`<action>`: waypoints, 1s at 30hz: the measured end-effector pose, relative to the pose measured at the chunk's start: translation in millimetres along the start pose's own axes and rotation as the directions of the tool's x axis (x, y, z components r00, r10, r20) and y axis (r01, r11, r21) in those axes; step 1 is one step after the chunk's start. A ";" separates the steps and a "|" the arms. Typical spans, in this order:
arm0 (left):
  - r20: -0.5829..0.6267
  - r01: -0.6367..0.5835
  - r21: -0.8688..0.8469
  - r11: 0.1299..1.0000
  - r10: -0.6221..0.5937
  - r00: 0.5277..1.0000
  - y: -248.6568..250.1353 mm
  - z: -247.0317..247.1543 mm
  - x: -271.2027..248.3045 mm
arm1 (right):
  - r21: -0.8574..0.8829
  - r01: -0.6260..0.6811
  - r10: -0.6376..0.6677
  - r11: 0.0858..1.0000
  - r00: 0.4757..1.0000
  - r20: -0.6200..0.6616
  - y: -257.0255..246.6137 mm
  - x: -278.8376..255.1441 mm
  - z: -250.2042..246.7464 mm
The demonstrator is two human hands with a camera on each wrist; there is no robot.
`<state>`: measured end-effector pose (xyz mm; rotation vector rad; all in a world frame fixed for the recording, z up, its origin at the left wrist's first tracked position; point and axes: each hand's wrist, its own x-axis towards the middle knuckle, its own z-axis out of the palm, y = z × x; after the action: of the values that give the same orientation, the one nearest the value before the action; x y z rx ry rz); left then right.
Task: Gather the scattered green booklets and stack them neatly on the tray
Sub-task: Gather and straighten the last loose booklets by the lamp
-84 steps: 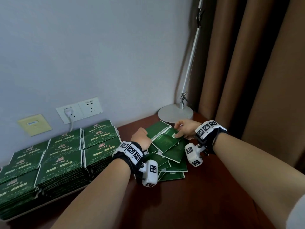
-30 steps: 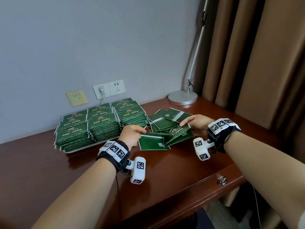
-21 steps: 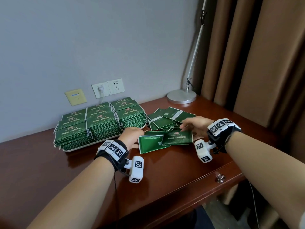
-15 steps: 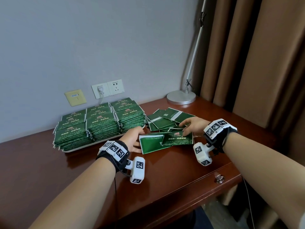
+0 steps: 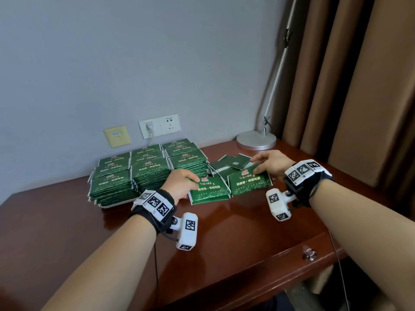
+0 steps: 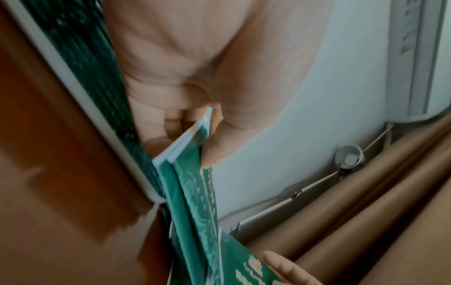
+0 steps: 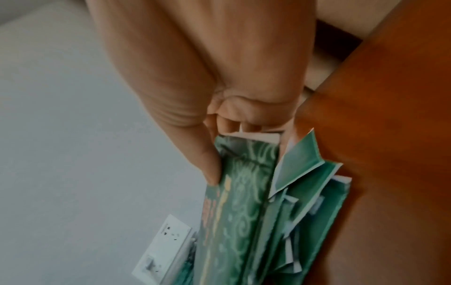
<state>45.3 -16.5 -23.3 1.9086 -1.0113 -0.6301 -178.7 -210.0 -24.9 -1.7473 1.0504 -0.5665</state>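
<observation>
Several stacks of green booklets (image 5: 148, 173) fill the white tray (image 5: 107, 206) at the back left of the desk. My left hand (image 5: 190, 179) pinches the left edge of a thin bundle of booklets (image 5: 208, 191), thumb on top, just right of the tray; the left wrist view shows the bundle (image 6: 195, 146) between thumb and fingers. Beside it, my right hand (image 5: 258, 164) grips another booklet (image 5: 249, 182) at its far right corner, with the thumb on the cover (image 7: 239, 192). Behind both, loose booklets (image 5: 233, 163) lie scattered.
A round lamp base (image 5: 256, 140) with a thin pole stands at the back right, next to brown curtains (image 5: 359, 86). Wall sockets (image 5: 159, 126) sit above the tray. A drawer knob (image 5: 309, 254) sticks out below the desk's front edge (image 5: 247, 265).
My left hand has closed on the edge of the left bundle. The right hand's booklet has shifted right and now sits cover up beside it. Earlier, both hands pulled booklets back from the far pile.
</observation>
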 end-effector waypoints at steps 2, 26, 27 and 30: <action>-0.056 -0.024 -0.013 1.000 0.023 0.998 2.9 -23.3 0.1 | 0.066 0.041 -0.041 0.997 0.999 -0.004 -15.4 8.1 7.5; -0.372 0.224 -0.327 0.918 -0.343 0.863 -106.0 -234.5 35.3 | 0.023 0.182 -0.181 0.983 0.983 -0.026 -116.2 126.7 152.1; -0.382 0.226 -0.305 0.925 -0.336 0.861 -108.4 -234.6 37.2 | -0.014 0.191 -0.191 0.982 0.981 -0.034 -114.6 129.5 153.1; -0.428 0.226 -0.183 0.957 -0.285 0.858 -110.4 -230.0 41.5 | -0.063 0.195 -0.198 0.979 0.980 -0.037 -111.5 131.0 156.1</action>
<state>281.7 86.4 -5.2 1.9659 -0.4133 -0.3567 51.6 -226.8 0.7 -1.9123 0.9376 -0.7050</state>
